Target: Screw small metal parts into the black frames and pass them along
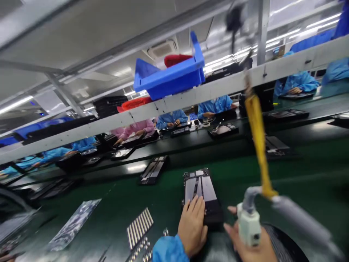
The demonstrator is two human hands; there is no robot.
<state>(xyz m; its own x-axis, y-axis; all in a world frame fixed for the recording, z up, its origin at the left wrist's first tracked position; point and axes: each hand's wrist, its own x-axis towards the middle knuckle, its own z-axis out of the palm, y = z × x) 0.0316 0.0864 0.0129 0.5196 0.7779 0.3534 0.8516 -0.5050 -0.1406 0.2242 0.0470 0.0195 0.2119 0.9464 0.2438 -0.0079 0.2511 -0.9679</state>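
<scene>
My left hand (192, 227), in a blue sleeve, lies with fingers stretched flat on the lower part of an opened tablet (209, 189). The tablet has a black frame and flat grey battery panels. On the right, my right hand (255, 245) is wrapped round a pale electric screwdriver (248, 225), seen from its top end, with a small black switch. A yellow strap (257, 134) runs up from its hook, and a grey cable (302, 218) slants off to the right, blurred. The screwdriver's tip is hidden. Left of my left hand is a strip tray of small parts (140, 227).
Another opened tablet (153, 170) lies farther back on the green bench. A silvery plastic bag (75, 223) is at the left. Loose small metal parts (139, 249) lie near the front. Above runs a white rail (103, 125) with a blue bin (170, 78). Several co-workers sit across the bench.
</scene>
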